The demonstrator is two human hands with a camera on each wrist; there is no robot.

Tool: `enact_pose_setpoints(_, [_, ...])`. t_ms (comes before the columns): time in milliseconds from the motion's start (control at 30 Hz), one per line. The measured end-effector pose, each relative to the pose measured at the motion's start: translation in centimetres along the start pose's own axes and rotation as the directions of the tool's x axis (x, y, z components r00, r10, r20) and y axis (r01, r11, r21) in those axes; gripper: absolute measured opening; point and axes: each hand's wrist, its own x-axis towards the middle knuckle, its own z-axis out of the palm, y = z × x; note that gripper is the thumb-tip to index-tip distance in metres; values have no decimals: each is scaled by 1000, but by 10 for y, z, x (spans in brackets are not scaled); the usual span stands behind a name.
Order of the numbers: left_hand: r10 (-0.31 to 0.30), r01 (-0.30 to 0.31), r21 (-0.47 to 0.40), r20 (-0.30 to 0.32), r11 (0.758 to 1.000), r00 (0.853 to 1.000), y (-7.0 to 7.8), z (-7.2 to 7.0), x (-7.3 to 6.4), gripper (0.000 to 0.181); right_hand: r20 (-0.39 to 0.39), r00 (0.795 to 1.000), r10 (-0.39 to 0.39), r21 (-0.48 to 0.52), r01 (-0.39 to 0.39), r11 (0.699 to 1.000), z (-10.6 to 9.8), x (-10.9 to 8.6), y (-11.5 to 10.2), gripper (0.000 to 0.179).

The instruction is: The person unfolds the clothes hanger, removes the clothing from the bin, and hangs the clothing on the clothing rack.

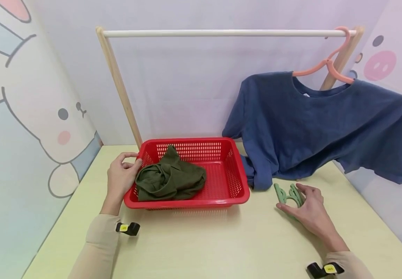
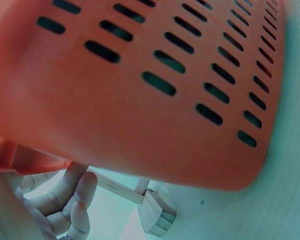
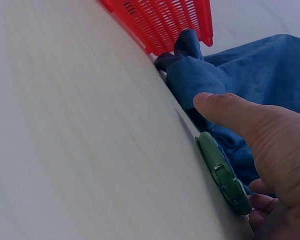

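Pinching the basket (image 1: 187, 204) by its side rim, fingers bent beneath the lip, the left hand (image 1: 122, 175) seems set there to steady it, with the green cloth (image 1: 173, 174) bunched inside just to that hand's right. The right hand (image 1: 310, 211) is spread, thumb well apart from the fingers, probably to span the folded-looking green hanger (image 3: 210, 150) lying between them on the table (image 1: 201, 248); whether any finger bears on it I cannot tell. Beyond this hand hangs the blue shirt (image 1: 298, 128), its orange hanger (image 1: 310, 71) held up by the rail (image 1: 222, 33).
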Motion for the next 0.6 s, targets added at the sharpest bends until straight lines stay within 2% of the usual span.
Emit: enact_pose_setpoints(600, [-6, 6, 5, -4, 1000, 1000, 1, 0, 0, 41, -14, 1000, 6, -74, -7, 997, 0, 0, 0, 103])
